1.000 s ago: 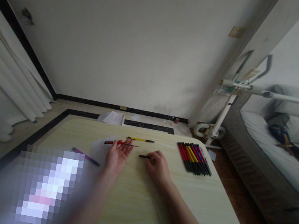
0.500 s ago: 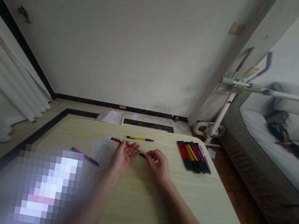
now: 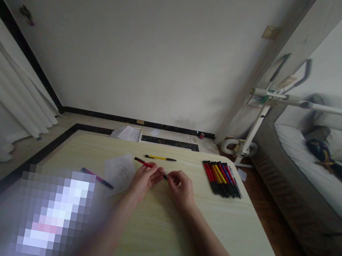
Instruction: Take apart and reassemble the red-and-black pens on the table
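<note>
A red pen (image 3: 144, 162) with a black end lies tilted across my left hand (image 3: 145, 178), whose fingers are closed around it. Its dark end points up and to the left. Close to the pen's other end, my right hand (image 3: 180, 187) pinches a small dark piece (image 3: 165, 176), which looks like the pen's black grip section. Whether the two parts touch is too small to tell. Just beyond the hands lies a yellow pen (image 3: 160, 158) with black ends. To the left a purple pen (image 3: 97, 178) rests near a sheet of paper with drawn lines (image 3: 118, 172).
A row of several red, yellow and blue pens (image 3: 220, 178) lies at the table's right side. A blurred bright patch (image 3: 56, 213) covers the left front. Beyond the wooden table (image 3: 221, 238) stand white exercise equipment (image 3: 257, 125) and a sofa (image 3: 285, 174).
My left hand has shifted slightly right with the red pen, bringing it closer to my right hand. Its spread fingers have curled in. My right hand has hardly moved.
</note>
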Tool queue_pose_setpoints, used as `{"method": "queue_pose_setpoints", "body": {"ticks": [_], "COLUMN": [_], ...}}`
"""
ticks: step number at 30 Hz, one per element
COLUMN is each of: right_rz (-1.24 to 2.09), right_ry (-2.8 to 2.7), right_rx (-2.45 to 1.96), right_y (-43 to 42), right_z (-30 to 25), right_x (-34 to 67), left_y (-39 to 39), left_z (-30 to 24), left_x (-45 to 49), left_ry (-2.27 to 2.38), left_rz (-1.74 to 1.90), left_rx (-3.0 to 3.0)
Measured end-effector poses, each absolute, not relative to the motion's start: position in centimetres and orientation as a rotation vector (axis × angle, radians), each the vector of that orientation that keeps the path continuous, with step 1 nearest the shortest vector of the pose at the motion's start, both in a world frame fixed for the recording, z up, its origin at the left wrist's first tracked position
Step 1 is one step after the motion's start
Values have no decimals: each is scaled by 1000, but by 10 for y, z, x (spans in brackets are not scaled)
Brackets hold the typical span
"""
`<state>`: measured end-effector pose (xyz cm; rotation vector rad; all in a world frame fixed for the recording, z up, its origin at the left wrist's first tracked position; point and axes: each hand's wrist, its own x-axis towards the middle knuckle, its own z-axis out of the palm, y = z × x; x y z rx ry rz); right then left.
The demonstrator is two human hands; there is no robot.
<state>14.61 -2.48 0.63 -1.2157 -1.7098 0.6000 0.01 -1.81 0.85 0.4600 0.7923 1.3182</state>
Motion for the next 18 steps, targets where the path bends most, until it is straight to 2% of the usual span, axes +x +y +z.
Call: {"method": "queue_pose_setpoints", "body": {"ticks": [18], "right_rz": [583], "right_ry": [-1672], "right_rx": [-1273], "right_y": [-22], "right_z": [0], "right_x": [146], "left_y": [-13], "left_z": [4], "left_x": [-7], "left_ry": [884], "left_rz": [1455], "left_rx": [538]}}
